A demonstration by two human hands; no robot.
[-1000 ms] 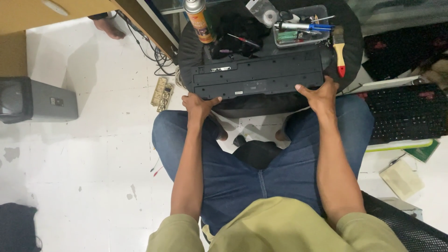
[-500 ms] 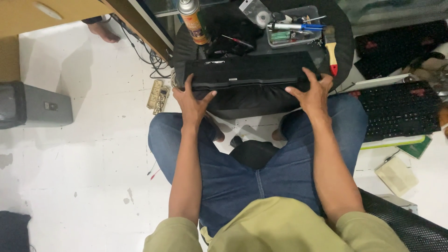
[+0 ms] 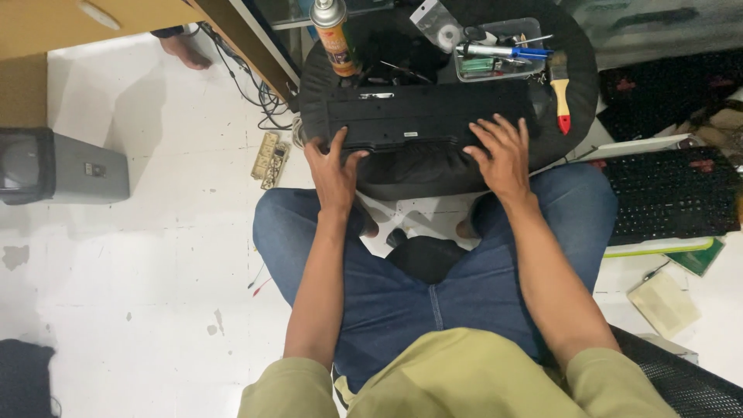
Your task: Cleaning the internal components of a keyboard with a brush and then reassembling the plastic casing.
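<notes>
A black keyboard (image 3: 426,116) lies back side up across a round black table (image 3: 576,70) in front of my knees. My left hand (image 3: 333,166) grips the keyboard's near left corner, fingers on top and thumb at the edge. On the keyboard's right part my right hand (image 3: 499,155) rests flat with its fingers spread. Both forearms reach out over my blue jeans.
On the table stand a spray can (image 3: 329,35), a clear tray of screwdrivers (image 3: 499,54) and a brush with a red-tipped handle (image 3: 561,97). A second black keyboard (image 3: 669,193) lies at the right. On the white floor are a grey bin (image 3: 62,166), a power strip (image 3: 271,159), cables, and another person's foot (image 3: 182,50).
The keyboard has slid away from me, further onto the table. My right hand has come off the near edge and now lies flat on top.
</notes>
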